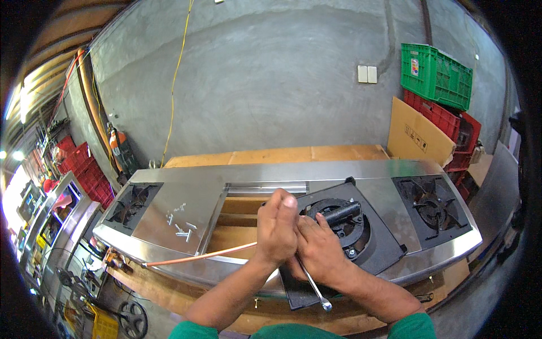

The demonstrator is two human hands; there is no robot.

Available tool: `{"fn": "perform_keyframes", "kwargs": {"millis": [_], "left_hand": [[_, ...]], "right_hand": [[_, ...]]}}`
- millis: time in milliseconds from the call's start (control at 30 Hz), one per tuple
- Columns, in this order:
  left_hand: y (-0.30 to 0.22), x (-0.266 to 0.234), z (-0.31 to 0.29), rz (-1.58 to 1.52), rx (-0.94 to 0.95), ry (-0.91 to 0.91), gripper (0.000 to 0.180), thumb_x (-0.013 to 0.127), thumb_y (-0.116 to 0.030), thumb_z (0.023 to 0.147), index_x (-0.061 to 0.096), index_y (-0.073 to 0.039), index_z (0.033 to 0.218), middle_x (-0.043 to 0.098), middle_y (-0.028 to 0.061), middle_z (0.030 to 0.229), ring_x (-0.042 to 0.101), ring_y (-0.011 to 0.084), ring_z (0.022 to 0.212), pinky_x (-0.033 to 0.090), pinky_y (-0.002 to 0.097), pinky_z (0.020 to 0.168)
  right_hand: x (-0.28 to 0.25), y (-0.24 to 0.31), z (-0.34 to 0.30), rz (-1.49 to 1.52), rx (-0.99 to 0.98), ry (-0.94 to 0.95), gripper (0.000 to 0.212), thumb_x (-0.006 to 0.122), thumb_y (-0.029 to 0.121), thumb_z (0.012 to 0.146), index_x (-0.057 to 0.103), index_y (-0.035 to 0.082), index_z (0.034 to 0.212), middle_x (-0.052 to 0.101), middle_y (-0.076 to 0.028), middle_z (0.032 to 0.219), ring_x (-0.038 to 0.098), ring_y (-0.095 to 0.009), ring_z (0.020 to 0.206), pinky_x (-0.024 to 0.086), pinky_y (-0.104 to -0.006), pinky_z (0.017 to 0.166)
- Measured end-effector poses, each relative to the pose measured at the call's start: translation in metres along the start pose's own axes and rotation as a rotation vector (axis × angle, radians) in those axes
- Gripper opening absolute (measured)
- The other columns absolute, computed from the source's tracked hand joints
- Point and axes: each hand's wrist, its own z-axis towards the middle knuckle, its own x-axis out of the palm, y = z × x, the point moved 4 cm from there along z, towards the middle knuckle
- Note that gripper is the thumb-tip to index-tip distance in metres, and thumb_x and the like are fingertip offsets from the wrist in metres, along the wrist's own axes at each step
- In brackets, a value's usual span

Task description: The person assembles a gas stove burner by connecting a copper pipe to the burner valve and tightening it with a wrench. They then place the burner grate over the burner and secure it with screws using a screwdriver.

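Note:
My left hand [276, 229] is closed in a fist around the end of a thin copper tube [197, 258], which runs off to the left past the stove's front edge. Pressed against it, my right hand [320, 248] is closed on a wrench [316, 291] whose ring end points toward me. Whatever joint lies between the hands is hidden by my fingers. Under and beside my right hand, a black burner plate [384, 226] with a round cast-iron burner [361, 237] lies askew across the stainless stove top [271, 171].
Left of the opening [228, 234] in the stove top lie several loose bolts [185, 233]. Black burner grates sit at the left [134, 206] and right [435, 208] ends. Cardboard [420, 133] and stacked crates [435, 76] stand at back right, before a grey wall [271, 85].

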Motion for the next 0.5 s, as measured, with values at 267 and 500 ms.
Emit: {"fn": "perform_keyframes", "kwargs": {"millis": [267,500], "left_hand": [[-0.004,0.002,-0.032,0.166,0.292,0.250,0.036,0.051,-0.032,0.099,0.057,0.000,0.085,0.059,0.0152,0.071,0.060,0.0309,0.063,0.049,0.0363,0.064],[-0.015,-0.009,-0.041,0.513,0.381,0.528,0.127,0.090,-0.057,0.058,0.019,-0.006,0.150,0.033,0.0243,0.145,0.040,0.0374,0.133,0.036,0.0480,0.109]], "right_hand": [[0.008,-0.011,-0.005,0.104,0.068,-0.035,0.048,0.063,0.025,0.084,0.056,0.002,0.126,0.058,-0.020,0.130,0.053,-0.037,0.126,0.036,-0.0599,0.108],[0.001,-0.009,-0.004,0.078,0.033,-0.091,0.047,0.067,0.028,0.077,0.064,-0.003,0.112,0.061,-0.022,0.121,0.055,-0.034,0.120,0.038,-0.0584,0.104]]}}
